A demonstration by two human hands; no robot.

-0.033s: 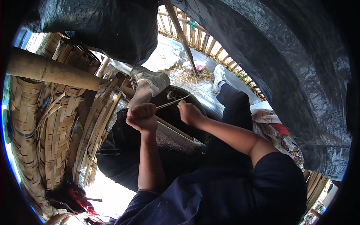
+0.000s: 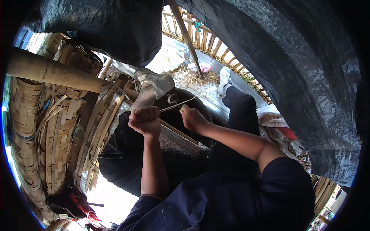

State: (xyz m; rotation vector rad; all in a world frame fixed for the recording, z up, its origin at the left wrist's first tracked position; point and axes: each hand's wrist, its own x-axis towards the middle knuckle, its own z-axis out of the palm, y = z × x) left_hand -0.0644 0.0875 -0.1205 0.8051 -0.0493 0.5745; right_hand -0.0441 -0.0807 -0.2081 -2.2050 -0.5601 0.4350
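Note:
My left hand (image 2: 145, 120) is closed in a fist around one end of a thin pale strip (image 2: 187, 101), which looks like split bamboo. The strip slants up to the right, its far end free above my right hand (image 2: 194, 120). That hand is closed too, fingers pinched beside the strip. A speck of green shows at its fingertips, but what it grips is mostly hidden. Just beyond the strip, small pale curled scraps (image 2: 172, 99) show against a dark round tub (image 2: 198, 106).
Woven bamboo baskets (image 2: 61, 142) and a thick bamboo pole (image 2: 54, 73) crowd the left. Dark tarpaulin (image 2: 300, 77) hangs at right and overhead. My shod feet (image 2: 154, 82) stretch ahead, near a leaning wooden stick (image 2: 189, 40) and dry straw (image 2: 196, 79). A bamboo fence (image 2: 212, 42) stands beyond.
My right hand has shifted slightly left and down, and my left fist has moved slightly left. The strip and the curled scraps beyond it have moved a little.

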